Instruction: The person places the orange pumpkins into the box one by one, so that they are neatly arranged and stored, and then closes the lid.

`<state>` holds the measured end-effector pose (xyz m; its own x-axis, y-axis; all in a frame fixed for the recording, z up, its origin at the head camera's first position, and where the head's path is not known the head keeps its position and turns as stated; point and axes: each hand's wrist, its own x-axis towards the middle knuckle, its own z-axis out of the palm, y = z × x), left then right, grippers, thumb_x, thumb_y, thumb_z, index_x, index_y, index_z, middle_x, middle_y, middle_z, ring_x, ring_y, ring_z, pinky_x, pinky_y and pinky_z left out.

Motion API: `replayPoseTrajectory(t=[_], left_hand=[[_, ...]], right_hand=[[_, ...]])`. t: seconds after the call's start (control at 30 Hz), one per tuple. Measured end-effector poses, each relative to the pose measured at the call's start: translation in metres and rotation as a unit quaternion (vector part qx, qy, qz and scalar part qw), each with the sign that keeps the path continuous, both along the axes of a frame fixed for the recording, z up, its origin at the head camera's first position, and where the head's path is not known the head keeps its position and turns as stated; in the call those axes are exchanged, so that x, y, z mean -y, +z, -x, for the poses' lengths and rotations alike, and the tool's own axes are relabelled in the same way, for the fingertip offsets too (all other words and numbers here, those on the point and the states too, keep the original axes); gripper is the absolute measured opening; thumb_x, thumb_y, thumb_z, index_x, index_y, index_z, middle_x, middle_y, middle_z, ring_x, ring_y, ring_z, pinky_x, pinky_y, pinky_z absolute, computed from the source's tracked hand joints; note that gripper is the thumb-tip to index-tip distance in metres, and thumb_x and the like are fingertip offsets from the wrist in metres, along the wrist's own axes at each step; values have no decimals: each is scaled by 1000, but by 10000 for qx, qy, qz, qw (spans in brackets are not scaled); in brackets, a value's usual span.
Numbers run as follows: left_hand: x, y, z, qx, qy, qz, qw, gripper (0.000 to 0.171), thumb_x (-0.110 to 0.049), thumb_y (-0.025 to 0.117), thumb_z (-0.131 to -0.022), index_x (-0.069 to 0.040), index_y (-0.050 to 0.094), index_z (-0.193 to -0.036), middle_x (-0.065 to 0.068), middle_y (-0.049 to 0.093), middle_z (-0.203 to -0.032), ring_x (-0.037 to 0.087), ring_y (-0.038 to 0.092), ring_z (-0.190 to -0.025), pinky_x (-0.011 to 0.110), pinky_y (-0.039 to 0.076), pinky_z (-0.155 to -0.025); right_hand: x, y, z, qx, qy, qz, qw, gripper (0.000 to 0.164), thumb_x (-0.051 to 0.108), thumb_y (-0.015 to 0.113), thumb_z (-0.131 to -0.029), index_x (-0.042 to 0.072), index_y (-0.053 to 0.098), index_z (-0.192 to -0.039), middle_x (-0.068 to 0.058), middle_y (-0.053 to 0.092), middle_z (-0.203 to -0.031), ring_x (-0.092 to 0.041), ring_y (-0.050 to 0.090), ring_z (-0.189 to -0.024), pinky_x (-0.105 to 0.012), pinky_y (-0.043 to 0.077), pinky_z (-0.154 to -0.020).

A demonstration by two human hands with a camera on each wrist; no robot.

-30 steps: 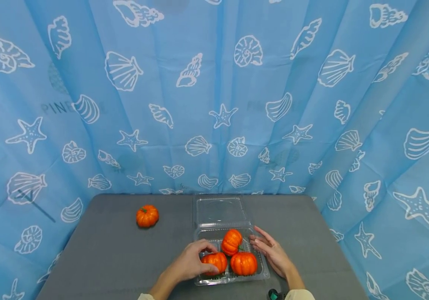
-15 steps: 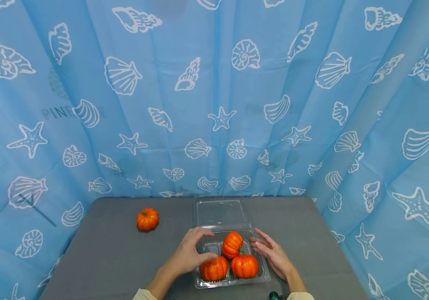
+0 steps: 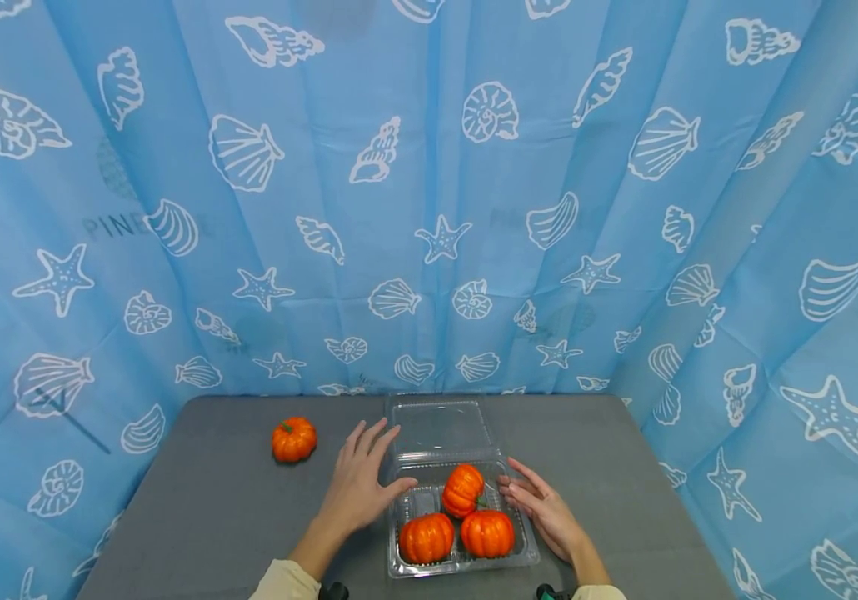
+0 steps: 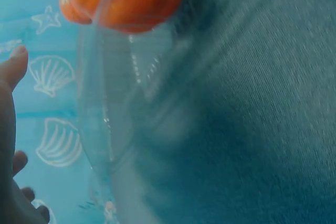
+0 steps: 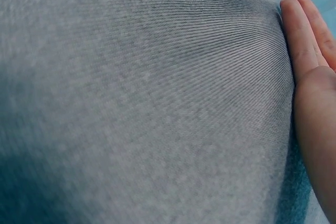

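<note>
While hands (image 3: 357,490) (image 3: 551,515) flank container (image 3: 423,502), three pumpkins (image 3: 488,533) inside

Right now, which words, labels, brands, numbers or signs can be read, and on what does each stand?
"PINE": left part of the blue curtain; what follows is too faint.
Curtain, right of centre: faint lettering, not readable.
Curtain, just above the table: tiny dark marks, not readable.
Orange pumpkins, clear container: no readable text.

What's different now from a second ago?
The left hand let go of the near-left pumpkin in the clear container and moved forward and left, spread open. The right hand stays by the container's right side; the other two pumpkins inside and the lone pumpkin on the table haven't visibly moved.
</note>
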<state>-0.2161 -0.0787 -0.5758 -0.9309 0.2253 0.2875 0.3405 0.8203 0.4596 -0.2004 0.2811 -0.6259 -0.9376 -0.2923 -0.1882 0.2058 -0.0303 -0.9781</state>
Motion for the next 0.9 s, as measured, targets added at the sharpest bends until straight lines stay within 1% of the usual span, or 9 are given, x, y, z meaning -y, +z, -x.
replayPoseTrajectory(t=[0.1, 0.2, 0.23, 0.33, 0.47, 0.6, 0.67, 0.9], left_hand=[[5, -4, 5, -242, 211, 115, 9994, 94, -75, 67, -81, -33, 35, -159, 1, 31, -167, 40, 22, -156, 68, 26, -120], [12, -9, 8, -358, 383, 330, 9981, 97, -72, 69, -82, -33, 28, -161, 3, 27, -169, 41, 18, -157, 67, 21, -122], [14, -11, 9, -396, 425, 399, 9975, 97, -71, 69, -83, -33, 27, -162, 3, 26, -170, 41, 18, -157, 67, 19, -123], [20, -17, 12, -478, 548, 646, 9953, 95, -75, 63, -85, -35, 25, -162, 3, 24, -171, 42, 17, -157, 67, 16, -123], [29, -22, 16, -620, 725, 752, 9926, 91, -74, 61, -87, -33, 29, -161, 6, 25, -170, 44, 18, -157, 69, 16, -122], [42, -24, 19, -492, 939, 671, 9921, 89, -70, 63, -88, -32, 30, -161, 8, 24, -170, 43, 13, -158, 70, 12, -122], [50, -24, 21, -362, 1060, 647, 9916, 90, -70, 63, -88, -31, 29, -162, 9, 23, -171, 44, 10, -158, 70, 11, -122], [77, -21, 28, -37, 1261, 348, 9914, 93, -67, 66, -88, -26, 28, -162, 14, 19, -171, 48, 4, -158, 74, 4, -121]], right_hand=[[1, 0, 0, 39, -19, -27, 10000, 69, 25, 54, -107, 8, 17, -163, -25, 45, -155, -8, 63, -124, -20, 52, -102], [2, 1, 0, 84, -36, -77, 9999, 69, 26, 53, -107, 9, 18, -164, -28, 41, -157, -9, 63, -125, -20, 51, -102], [2, 1, 0, 90, -44, -92, 9999, 69, 26, 53, -107, 10, 18, -164, -29, 40, -157, -10, 62, -126, -21, 51, -102], [3, 2, -1, 98, -44, -125, 9999, 69, 26, 53, -107, 10, 18, -164, -30, 38, -158, -13, 61, -128, -21, 51, -103], [3, 3, -1, 118, -68, -148, 9998, 69, 27, 53, -107, 11, 19, -164, -29, 39, -158, -14, 60, -129, -21, 51, -103], [4, 4, -1, 119, -15, -129, 9998, 69, 28, 53, -107, 11, 18, -164, -29, 38, -159, -12, 61, -128, -21, 51, -103], [4, 4, -1, 105, 3, -113, 9999, 69, 28, 53, -107, 11, 18, -164, -29, 38, -159, -12, 61, -128, -21, 51, -103], [4, 4, -1, 150, -98, -161, 9997, 69, 27, 54, -107, 11, 19, -164, -29, 39, -158, -16, 60, -130, -21, 51, -103]])
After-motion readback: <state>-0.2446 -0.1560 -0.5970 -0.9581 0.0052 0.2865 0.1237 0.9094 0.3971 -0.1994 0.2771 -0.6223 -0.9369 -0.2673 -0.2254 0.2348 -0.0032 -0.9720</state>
